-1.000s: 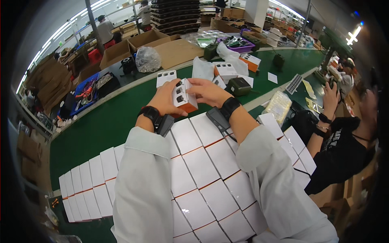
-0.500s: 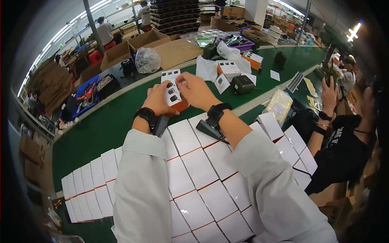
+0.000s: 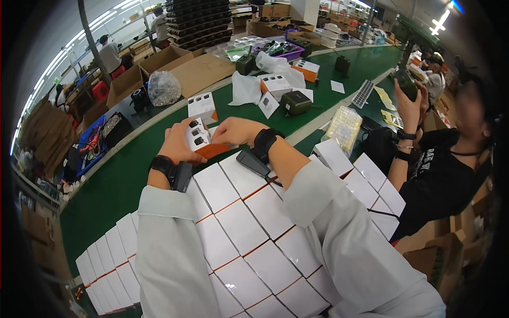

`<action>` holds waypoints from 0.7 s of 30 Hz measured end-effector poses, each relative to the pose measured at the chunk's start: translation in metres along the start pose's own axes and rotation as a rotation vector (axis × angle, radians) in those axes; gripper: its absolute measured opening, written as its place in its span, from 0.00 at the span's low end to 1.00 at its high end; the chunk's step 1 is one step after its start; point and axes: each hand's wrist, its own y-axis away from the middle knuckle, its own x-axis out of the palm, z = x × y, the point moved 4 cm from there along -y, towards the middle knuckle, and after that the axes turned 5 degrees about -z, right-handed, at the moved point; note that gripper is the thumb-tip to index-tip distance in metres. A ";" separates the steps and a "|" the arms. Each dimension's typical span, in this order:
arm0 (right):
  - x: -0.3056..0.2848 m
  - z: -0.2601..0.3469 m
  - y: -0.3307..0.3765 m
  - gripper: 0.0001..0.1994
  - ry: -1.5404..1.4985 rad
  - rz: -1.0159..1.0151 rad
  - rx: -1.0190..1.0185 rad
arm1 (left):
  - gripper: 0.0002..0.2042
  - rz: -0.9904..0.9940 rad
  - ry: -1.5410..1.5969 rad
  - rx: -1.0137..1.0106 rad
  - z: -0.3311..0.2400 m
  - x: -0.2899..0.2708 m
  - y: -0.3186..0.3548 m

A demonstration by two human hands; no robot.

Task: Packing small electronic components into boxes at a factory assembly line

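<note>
A small white-and-orange carton (image 3: 197, 135) with pictures of a device on its face is gripped by my left hand (image 3: 179, 143), thumb along its near side and fingers over the far side. My right hand (image 3: 238, 131) is closed at the carton's right end, its fingertips partly hidden against the edge. A second similar carton (image 3: 202, 105) stands just behind on the green tabletop (image 3: 151, 139). Under my forearms lie rows of plain white boxes (image 3: 245, 225) with orange edges, packed side by side. Both wrists wear black straps with a dark block attached.
Farther right lie a dark green device (image 3: 296, 103), white plastic bags (image 3: 246, 89), more cartons (image 3: 274, 85) and a bagged yellowish stack (image 3: 342, 127). At right a person (image 3: 445, 169) holds up a green device. Blue bin (image 3: 91, 146) and open cardboard boxes (image 3: 167, 57) stand left.
My view has shifted, so the scene sits farther left. My right hand has moved from the carton's upper part down to its right end. The carton behind now shows more fully.
</note>
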 end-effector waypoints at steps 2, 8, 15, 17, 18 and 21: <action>-0.006 0.003 -0.001 0.15 0.220 -0.160 0.038 | 0.58 0.060 0.035 -0.183 0.012 0.000 0.005; -0.059 -0.036 0.020 0.16 0.653 -0.487 0.310 | 0.55 0.173 -0.210 -0.273 -0.002 0.005 0.001; -0.018 -0.008 0.009 0.22 0.814 -0.418 0.072 | 0.59 0.189 -0.150 -0.214 -0.020 -0.011 0.008; -0.030 -0.024 0.003 0.15 0.841 -0.403 0.205 | 0.59 0.219 -0.157 -0.214 -0.020 -0.011 0.008; -0.035 -0.029 0.001 0.15 0.843 -0.403 0.209 | 0.59 0.221 -0.153 -0.212 -0.020 -0.010 0.007; -0.045 -0.002 0.003 0.15 0.396 -0.832 -0.348 | 0.58 0.208 -0.183 -0.222 -0.016 -0.010 0.006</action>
